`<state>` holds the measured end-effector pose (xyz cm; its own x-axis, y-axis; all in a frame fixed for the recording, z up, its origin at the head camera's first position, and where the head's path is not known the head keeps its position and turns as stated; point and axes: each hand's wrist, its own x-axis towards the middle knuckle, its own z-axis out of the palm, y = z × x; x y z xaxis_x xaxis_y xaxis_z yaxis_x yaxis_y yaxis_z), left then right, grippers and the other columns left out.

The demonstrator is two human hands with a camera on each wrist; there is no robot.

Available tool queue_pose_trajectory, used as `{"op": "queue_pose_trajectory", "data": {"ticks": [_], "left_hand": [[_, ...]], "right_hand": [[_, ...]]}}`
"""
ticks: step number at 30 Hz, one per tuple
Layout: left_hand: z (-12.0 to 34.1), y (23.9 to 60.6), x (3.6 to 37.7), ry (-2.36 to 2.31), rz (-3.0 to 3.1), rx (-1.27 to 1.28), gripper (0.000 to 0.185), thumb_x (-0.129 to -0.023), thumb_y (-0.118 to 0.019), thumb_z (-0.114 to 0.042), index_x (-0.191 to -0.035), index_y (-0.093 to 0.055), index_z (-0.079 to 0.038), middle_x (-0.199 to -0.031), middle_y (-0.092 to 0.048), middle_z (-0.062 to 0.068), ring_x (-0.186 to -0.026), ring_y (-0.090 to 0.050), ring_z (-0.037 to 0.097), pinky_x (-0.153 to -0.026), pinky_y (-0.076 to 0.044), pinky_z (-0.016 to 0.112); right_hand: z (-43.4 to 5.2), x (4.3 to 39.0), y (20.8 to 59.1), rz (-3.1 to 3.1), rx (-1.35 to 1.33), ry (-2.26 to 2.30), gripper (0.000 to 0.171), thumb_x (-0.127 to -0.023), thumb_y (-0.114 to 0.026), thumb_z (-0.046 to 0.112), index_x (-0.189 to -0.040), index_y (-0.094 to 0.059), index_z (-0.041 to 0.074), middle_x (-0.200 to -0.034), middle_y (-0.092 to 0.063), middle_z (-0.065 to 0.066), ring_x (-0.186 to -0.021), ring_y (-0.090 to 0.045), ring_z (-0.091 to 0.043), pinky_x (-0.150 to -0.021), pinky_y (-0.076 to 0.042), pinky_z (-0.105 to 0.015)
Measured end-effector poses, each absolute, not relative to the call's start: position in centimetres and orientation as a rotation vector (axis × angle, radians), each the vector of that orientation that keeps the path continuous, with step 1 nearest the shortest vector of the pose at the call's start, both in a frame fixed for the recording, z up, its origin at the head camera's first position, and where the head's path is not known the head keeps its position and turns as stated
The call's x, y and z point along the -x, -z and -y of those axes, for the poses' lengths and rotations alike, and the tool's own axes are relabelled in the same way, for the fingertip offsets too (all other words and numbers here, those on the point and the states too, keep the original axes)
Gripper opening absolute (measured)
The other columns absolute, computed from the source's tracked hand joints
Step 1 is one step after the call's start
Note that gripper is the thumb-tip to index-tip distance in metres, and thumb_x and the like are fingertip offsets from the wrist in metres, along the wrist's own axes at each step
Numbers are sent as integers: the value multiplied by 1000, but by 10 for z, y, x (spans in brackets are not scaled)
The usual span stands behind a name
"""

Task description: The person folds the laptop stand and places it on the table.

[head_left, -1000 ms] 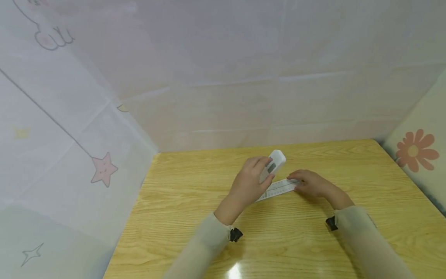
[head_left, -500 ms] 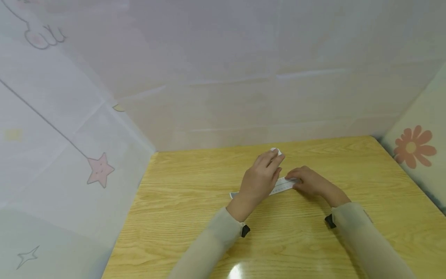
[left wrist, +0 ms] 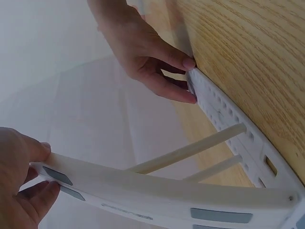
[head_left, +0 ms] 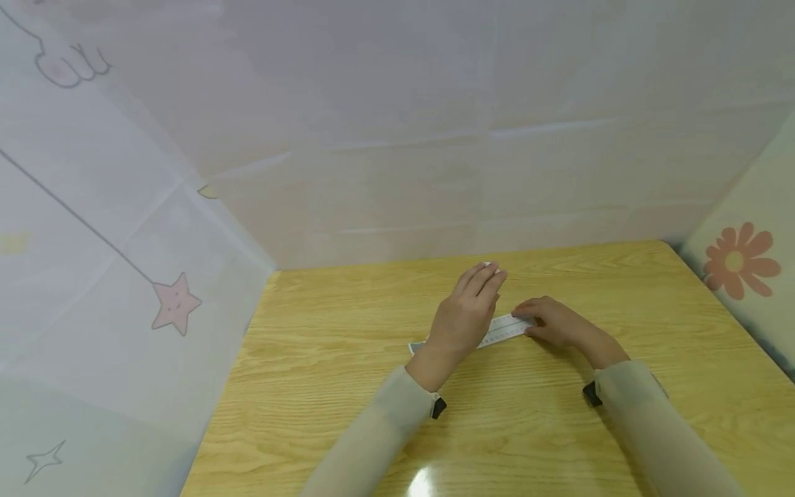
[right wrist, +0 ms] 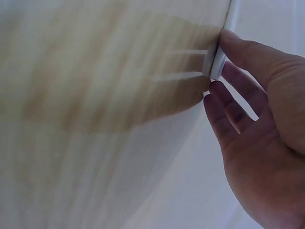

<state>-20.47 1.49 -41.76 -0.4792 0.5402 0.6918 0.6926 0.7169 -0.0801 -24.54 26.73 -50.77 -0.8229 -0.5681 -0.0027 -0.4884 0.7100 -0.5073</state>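
Folding white plastic rack point(left wrist: 224, 124) likely light, stiff, hinge rods thin. Left hand point(head_left: 462, 317) pinching upper bar; right hand point(head_left: 555, 323) pinching base end on bench point(head_left: 348, 386).

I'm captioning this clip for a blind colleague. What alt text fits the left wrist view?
A left hand grips the end of a raised white plastic bar joined by two thin rods to a perforated white strip lying on a wooden table. A right hand pinches the strip's far end.
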Motion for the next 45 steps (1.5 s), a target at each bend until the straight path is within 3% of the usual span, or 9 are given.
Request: {"op": "queue_pose_trajectory", "data": {"ticks": [7,18,35,45], "left_hand": [[-14,415,203,264,2241,941,39,-97,-69,-10,-135,-61,-8,-140,-60,7,-134,-53,22,-83,-57,16],[-11,413,204,235,2251,988,39,-96,-68,-9,-134,-59,-8,-139,-59,6,-134,-52,20,-85,-56,15],[6,415,209,254,2170,1169,36,-97,-67,-8,-132,-62,-8,-138,-58,4,-133,-51,17,-109,-38,12],[13,413,216,266,2137,1277,34,-101,-62,-8,-134,-59,-6,-140,-56,7,-135,-51,18,-114,-32,13]], "right_hand": [[-268,241,511,-2795,850,724,37,-96,-68,7,-133,-65,1,-137,-59,-22,-126,-52,-47,-103,-45,-63],[-267,229,510,-2826,925,625,36,-96,-68,6,-131,-66,0,-132,-61,-25,-121,-55,-46,-98,-50,-60],[-266,208,508,-2858,962,512,34,-95,-70,8,-128,-68,0,-127,-62,-23,-117,-59,-43,-94,-54,-56],[-251,190,510,-2938,852,449,35,-89,-77,10,-121,-71,-3,-118,-66,-21,-107,-63,-38,-87,-57,-51]]}}
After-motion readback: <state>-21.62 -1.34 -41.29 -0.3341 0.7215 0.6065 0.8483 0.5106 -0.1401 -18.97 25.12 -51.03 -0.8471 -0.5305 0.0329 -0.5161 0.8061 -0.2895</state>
